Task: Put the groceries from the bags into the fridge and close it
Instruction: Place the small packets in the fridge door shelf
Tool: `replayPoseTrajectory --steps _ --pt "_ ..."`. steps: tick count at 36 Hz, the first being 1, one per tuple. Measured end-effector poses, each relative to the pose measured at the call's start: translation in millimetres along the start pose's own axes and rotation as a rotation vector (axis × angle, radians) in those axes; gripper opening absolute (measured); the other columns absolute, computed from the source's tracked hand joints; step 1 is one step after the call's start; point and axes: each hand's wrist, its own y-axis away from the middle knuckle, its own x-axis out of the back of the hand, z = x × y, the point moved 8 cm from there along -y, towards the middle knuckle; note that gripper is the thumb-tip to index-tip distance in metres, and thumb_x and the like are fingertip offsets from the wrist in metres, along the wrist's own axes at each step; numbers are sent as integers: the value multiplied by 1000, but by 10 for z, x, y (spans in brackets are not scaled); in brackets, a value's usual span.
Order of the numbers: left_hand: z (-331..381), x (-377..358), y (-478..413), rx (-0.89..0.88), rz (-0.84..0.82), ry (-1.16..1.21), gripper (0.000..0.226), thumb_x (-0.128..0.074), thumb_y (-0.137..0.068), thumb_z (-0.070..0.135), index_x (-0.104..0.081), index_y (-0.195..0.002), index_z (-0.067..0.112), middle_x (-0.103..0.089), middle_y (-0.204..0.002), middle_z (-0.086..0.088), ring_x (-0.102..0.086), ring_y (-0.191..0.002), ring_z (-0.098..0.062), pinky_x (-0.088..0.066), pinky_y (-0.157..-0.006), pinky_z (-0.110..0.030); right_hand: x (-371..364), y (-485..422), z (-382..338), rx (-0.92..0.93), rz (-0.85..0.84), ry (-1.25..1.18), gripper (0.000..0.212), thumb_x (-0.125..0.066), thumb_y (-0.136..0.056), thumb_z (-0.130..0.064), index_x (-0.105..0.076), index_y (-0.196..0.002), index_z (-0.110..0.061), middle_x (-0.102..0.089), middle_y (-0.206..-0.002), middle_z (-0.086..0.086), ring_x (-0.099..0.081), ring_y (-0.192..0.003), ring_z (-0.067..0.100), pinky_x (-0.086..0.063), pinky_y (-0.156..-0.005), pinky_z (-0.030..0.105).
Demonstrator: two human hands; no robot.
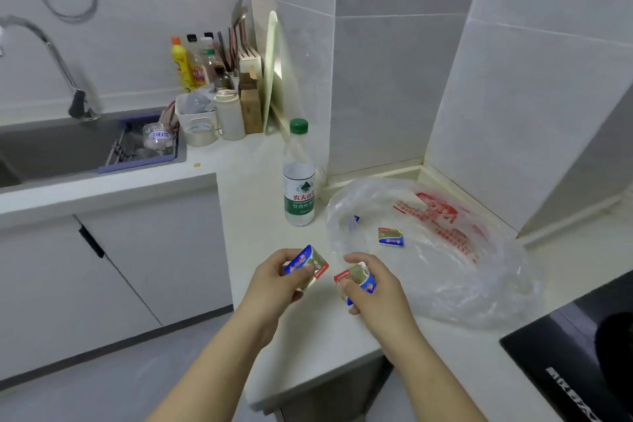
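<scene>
Two bare forearms are shown, uncovered along all their visible length. The left hand (274, 279) and the right hand (376, 288) are uncovered as well; short plain thumbnails are seen.

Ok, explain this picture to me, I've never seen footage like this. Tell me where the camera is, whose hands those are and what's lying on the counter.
There is no machine here: this is one picture from a wide-angle camera worn on a person's head, looking forward and down, so the two arms at the bottom are that person's own. The left hand pinches a small blue, red and gold foil packet, and the right hand has a matching packet in its grip. On the white counter stands a water bottle with a green cap; beside it lies a clear plastic bag with red print, with a third packet showing inside. A sink is further left, a black hob at lower right. No fridge is in view.
</scene>
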Motion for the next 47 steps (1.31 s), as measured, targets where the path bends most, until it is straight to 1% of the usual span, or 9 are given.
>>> replayPoseTrajectory --steps 5,9,15,22,26,29,33,38,47 --pt "-177 466 504 -11 58 -46 15 -58 -90 10 -60 -92 25 -63 -95 -3 -55 -79 -14 -45 -68 -23 -416 471 45 -51 -60 -18 29 -66 -83 -10 -43 -91 -27 -58 -78 -1 -52 -63 11 -41 -48 12" --pt "-355 963 1053 -6 161 -55 13 -58 -90 11 -57 -99 20 -61 -90 -2 -52 -71 -12 -43 -66 -22 -875 919 51 -12 -181 23 21 -68 -82 -13 -49 -86 -23 -56 -71 -1 -48 -63 12 -41 -57 18" --pt "-594 1756 1854 6 378 -33 15 -61 -87 6 -51 -88 17 -59 -91 -6 -56 -78 -17 -50 -75 -29 -1587 1536 21 17 -406 56 22 -55 -91 -10 -54 -89 -31 -59 -81 -3 -53 -65 8 -47 -57 17" --pt "-668 2389 2626 -19 635 35 12 -57 -90 7 -53 -94 18 -63 -90 0 -60 -78 -11 -51 -67 -20 -2331 2017 -65 14 -682 73 38 -52 -91 0 -54 -116 -28 -61 -85 3 -60 -64 10 -56 -65 21" --pt "-716 2621 3020 -12 788 51 16 -57 -90 8 -55 -92 24 -64 -89 -1 -61 -80 -12 -50 -68 -20 -2719 2214 -99 45 -842 136 34 -54 -87 3 -50 -107 -25 -64 -82 -1 -58 -61 11 -53 -61 19" --pt "-822 2728 3338 4 926 104 19 -56 -90 6 -56 -90 26 -65 -85 -1 -60 -76 -12 -49 -68 -20 -2978 2355 -115 99 -985 196 23 -58 -87 -5 -44 -96 -21 -65 -75 -3 -55 -57 9 -48 -56 16" --pt "-982 2717 3763 41 1091 169 19 -55 -90 6 -57 -91 25 -66 -85 2 -60 -79 -14 -48 -69 -20 -3194 2674 -158 139 -1196 211 15 -58 -89 -15 -51 -92 -28 -63 -78 -2 -54 -61 10 -45 -57 14" --pt "-1138 2602 4334 55 1306 233 20 -56 -90 7 -58 -92 27 -67 -86 4 -61 -79 -12 -49 -69 -20 -3366 3122 -110 173 -1394 241 24 -53 -92 -9 -54 -87 -33 -64 -89 -1 -56 -67 13 -49 -57 16" --pt "-1485 2221 5658 111 1694 346 17 -57 -89 5 -53 -94 22 -70 -86 7 -62 -79 -10 -50 -73 -22 -3468 4348 11 198 -1738 266 25 -54 -91 -6 -55 -88 -31 -64 -86 2 -55 -60 12 -48 -55 17"
